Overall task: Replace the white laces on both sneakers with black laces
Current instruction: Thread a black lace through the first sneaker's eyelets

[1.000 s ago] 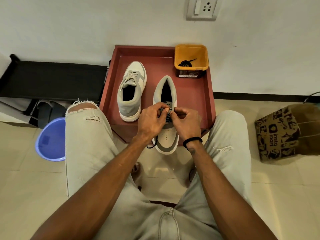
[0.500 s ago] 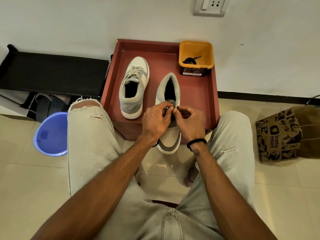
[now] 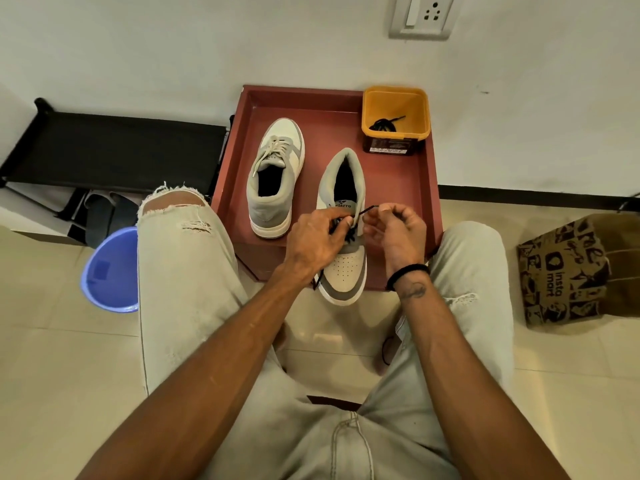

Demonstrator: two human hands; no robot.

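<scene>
Both forearms stretched forward over the knees toward a red tray on the floor. Left hand curled over the near sneaker, fingers pinching the black lace at the eyelets. Right hand raised just beside it, thumb and forefinger pinched on the lace's free end, drawn out to the right. Toe of that sneaker hanging past the tray's front edge. Two sneakers in all: the second, farther left on the tray, laced in white. One yellow tub at the tray's back right corner, one coiled black lace inside. One blue basin and one printed paper bag on the tiles either side.
</scene>
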